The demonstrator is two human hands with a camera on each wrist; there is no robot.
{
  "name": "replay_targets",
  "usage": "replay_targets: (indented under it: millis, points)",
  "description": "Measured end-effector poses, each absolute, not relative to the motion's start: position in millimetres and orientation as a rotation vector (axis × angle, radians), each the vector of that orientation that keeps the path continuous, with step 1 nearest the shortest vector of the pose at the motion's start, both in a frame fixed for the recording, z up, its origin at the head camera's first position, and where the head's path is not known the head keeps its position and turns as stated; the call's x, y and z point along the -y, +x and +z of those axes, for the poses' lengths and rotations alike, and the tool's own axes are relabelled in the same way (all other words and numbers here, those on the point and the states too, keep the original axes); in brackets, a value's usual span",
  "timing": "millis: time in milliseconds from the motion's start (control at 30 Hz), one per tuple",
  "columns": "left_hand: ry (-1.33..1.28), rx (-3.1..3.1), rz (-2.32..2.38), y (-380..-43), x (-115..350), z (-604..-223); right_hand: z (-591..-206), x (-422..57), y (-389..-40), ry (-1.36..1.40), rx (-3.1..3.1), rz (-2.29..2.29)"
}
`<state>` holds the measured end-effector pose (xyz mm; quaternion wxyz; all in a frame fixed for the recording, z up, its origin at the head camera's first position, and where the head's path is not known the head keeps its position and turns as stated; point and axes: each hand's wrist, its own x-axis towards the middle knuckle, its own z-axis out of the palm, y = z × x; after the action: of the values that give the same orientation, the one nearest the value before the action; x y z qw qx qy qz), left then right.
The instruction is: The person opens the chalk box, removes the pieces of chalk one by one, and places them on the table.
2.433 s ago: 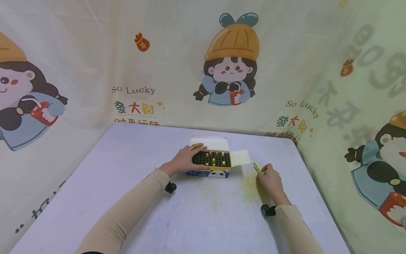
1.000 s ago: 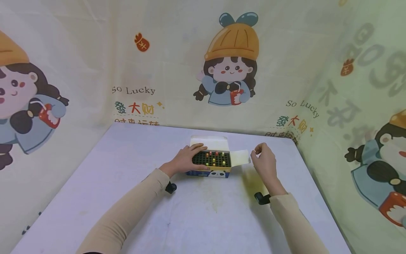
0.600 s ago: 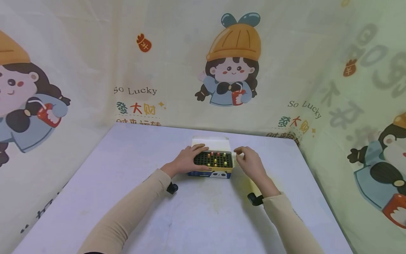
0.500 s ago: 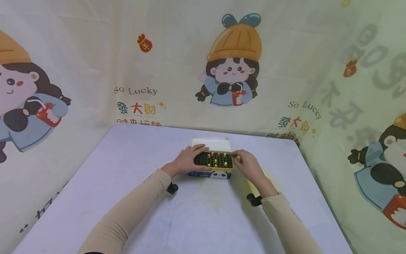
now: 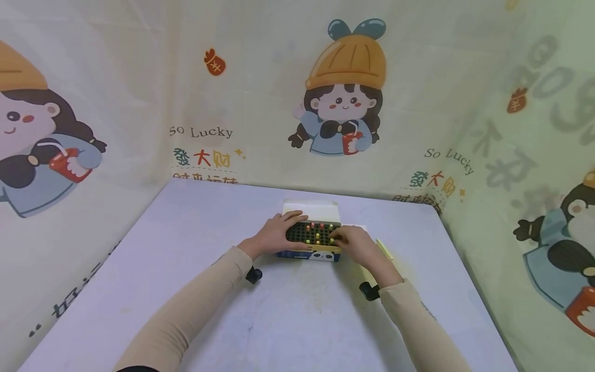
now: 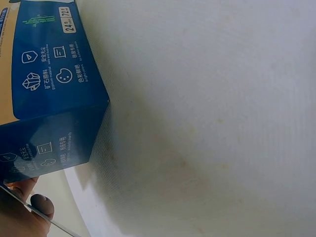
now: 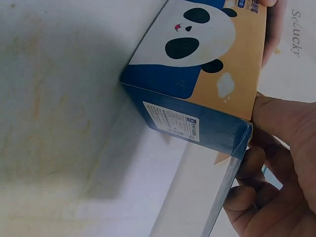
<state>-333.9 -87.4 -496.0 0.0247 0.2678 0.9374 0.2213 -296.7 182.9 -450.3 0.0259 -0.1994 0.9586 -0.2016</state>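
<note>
A blue and yellow chalk box (image 5: 297,254) with a panda front stands open on the table. Several coloured chalk sticks (image 5: 317,236) stand in its dark holed insert. My left hand (image 5: 274,235) grips the box at its left end, thumb along the front rim and fingers across toward the back. My right hand (image 5: 358,245) is at the right end, fingers curled over the rim beside a yellow-green chalk. In the right wrist view the box's corner hides its thumb tip (image 7: 264,113), so whether it pinches a chalk is hidden. The left wrist view shows the box's blue side (image 6: 54,84).
A yellow chalk stick (image 5: 384,249) lies on the white table (image 5: 297,320), right of the box, partly behind my right forearm. The white lid (image 5: 311,211) stands raised at the back. A printed curtain (image 5: 260,103) encloses the table's back and sides.
My right hand has left the yellow chalk sticks on the right, risen, and moved left onto the box's right end. My left hand has stayed on the box.
</note>
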Motion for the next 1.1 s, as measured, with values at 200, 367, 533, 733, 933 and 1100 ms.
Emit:
replay_targets:
  millis: [200,367,533,733,933,1100]
  points:
    - [0.839,-2.902,0.698,-335.7,87.2,-497.4,-452.4,-182.4,-298.6,-0.626,-2.965,-0.638]
    - [0.840,-2.897,0.709,-336.0,87.0,-497.0,-454.0,-180.1,-298.9,-0.618,-2.966,-0.617]
    - [0.838,-2.891,0.710,-335.1,86.9,-496.1,-453.1,-178.1,-297.7,-0.593,-2.959,-0.601]
    - [0.838,-2.893,0.711,-334.1,86.6,-495.6,-451.6,-177.1,-297.0,-0.587,-2.963,-0.578]
    - [0.832,-2.888,0.710,-333.8,86.4,-495.2,-453.8,-176.8,-297.9,-0.604,-2.987,-0.522]
    - [0.837,-2.890,0.713,-333.1,87.0,-494.5,-456.0,-175.3,-298.3,-0.600,-3.008,-0.477]
